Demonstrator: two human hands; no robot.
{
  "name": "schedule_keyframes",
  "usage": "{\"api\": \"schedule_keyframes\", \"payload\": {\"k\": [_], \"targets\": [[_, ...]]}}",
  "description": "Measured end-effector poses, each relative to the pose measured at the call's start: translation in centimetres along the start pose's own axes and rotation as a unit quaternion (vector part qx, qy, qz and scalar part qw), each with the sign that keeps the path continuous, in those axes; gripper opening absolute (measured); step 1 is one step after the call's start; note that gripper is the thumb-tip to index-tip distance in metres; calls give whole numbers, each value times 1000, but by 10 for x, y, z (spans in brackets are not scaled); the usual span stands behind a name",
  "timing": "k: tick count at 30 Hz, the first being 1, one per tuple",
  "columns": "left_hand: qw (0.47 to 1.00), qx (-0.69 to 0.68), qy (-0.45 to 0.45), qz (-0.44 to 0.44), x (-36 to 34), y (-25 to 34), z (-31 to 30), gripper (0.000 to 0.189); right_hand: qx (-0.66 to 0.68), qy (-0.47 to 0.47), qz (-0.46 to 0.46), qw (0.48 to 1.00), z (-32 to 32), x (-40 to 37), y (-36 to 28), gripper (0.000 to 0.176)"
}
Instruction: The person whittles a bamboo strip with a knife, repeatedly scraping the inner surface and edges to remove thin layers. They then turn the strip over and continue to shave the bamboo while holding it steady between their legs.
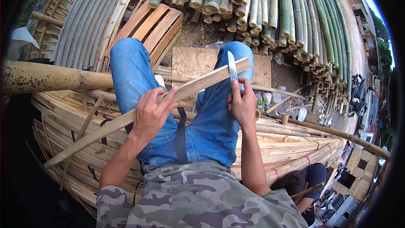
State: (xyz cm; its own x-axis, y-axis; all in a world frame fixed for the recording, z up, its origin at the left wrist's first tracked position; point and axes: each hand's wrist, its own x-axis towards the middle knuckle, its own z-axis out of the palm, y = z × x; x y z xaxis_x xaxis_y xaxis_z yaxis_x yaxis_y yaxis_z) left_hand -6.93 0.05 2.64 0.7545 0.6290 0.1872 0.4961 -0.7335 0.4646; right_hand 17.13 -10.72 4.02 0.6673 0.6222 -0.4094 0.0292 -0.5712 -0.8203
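In the head view, the person sits with blue-jeaned knees raised and a long pale split-bamboo slat lying slantwise across the lap. The left hand is clenched around the slat near its middle, fingers curled over the top edge. From this hand one end runs down past the left thigh and the other rises towards the right hand.

The right hand is closed around the handle of a steel-bladed knife. The bright blade stands up above the knuckles and meets the slat close to its upper end.

As a judgement, the cutting looks barely begun. The blade sits at the tip, and the length between the two hands shows no split or fresh shaving that I can make out, so nearly the whole slat is left to work. Below and to the right of the right hand lies a pile of pale finished slats, some bundled with pink ties.

Beyond both hands are stacked round green and grey bamboo poles. A thick speckled bamboo pole lies left of the left hand. Another person in a dark blue top crouches low, right of the right forearm.

No brand, label or writing can be read.
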Motion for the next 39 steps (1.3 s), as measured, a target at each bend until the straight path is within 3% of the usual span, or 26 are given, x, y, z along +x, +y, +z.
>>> {"api": "schedule_keyframes", "payload": {"k": [1, 3, 5, 7, 9, 13, 16, 19, 20, 23, 25, 26, 29, 33, 35, 39], "targets": [[1000, 3, 12, -11, -5, -5, -7, 52, 4, 2, 3, 1000, 0, 6, 11, 32], [999, 16, -20, -36, -12, -13, -18, 49, -144, 36, -93, 984, 5, 18, 26, 33], [994, 101, 34, 15, -16, -17, -21, 50, -159, 37, -98, 982, 11, 19, 26, 34], [995, 93, 39, -5, -18, -17, -16, 50, -184, 34, -111, 976, 13, 16, 10, 36], [995, 82, 47, -30, -19, -17, -11, 50, -3, -29, 20, 999, 16, 9, -14, 36], [995, 68, 52, -43, -21, -23, -10, 49, 48, -64, 16, 997, 29, 12, -18, 36], [996, 63, 44, -55, -18, -19, -9, 50, -69, -44, -116, 990, 48, 6, -15, 36], [996, 45, 48, -65, -13, -15, -12, 50, -75, -66, -158, 982, 55, -22, -26, 33], [997, 30, 38, -65, -14, -16, -12, 51, -52, -65, -224, 971, 59, -25, -8, 31], [997, 19, 31, -62, -13, -20, -7, 55, -144, -143, -211, 956, 48, -54, -20, 34], [994, -21, 81, -74, -10, -19, -2, 60, -147, -152, -245, 946, 47, -63, -13, 40], [986, -70, 101, -109, -8, -17, -3, 56, -186, -178, -260, 931, 44, -67, -12, 41], [983, -84, 128, -97, -10, -20, 2, 49, -223, -202, -276, 913, 43, -71, -14, 44], [982, -97, 126, -104, -9, -19, 2, 43, -289, -205, -278, 893, 28, -59, -32, 41], [989, -47, 100, -96, -9, -18, 3, 41, -326, -145, -249, 900, 24, -54, -38, 40], [995, 6, 67, -78, -9, -16, 0, 39, -297, -233, -296, 877, 39, -70, -19, 40]]}}
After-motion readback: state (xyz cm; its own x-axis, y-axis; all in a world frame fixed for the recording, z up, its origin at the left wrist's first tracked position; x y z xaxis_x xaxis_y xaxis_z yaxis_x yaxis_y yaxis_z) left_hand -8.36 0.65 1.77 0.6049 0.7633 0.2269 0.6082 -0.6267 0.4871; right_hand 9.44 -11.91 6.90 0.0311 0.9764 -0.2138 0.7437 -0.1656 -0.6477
